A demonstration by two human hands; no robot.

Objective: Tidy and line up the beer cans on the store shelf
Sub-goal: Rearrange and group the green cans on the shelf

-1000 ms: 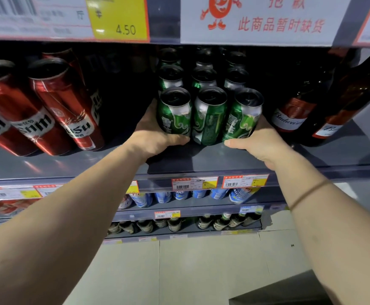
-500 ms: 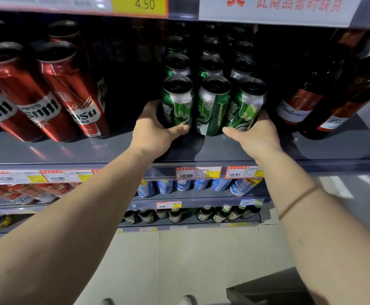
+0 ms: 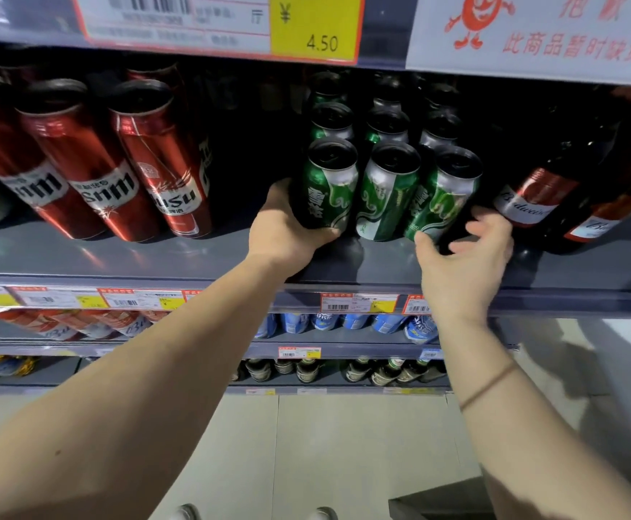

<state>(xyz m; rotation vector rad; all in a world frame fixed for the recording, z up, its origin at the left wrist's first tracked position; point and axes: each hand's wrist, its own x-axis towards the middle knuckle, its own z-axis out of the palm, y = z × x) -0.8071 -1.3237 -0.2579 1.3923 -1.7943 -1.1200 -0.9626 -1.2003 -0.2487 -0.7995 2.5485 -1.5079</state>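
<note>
Three columns of green beer cans stand on the grey shelf [image 3: 194,257], running back into the dark. My left hand [image 3: 287,234] wraps the base of the front left green can [image 3: 331,182]. The front middle green can [image 3: 387,189] stands beside it. My right hand [image 3: 464,253] is just off the front right green can [image 3: 443,197], fingers spread and blurred, thumb near the can's base and fingertips to its right.
Tall red cans [image 3: 92,174] stand in rows at the left, with a dark gap between them and the green ones. Brown Budweiser bottles [image 3: 539,189] lean close on the right. Price tags [image 3: 359,302] line the shelf edge; lower shelves hold blue cans [image 3: 355,322] and bottles.
My right hand has let go of the front right can and opened, drawing slightly back. My left hand keeps its hold on the front left can. The view shifted right.
</note>
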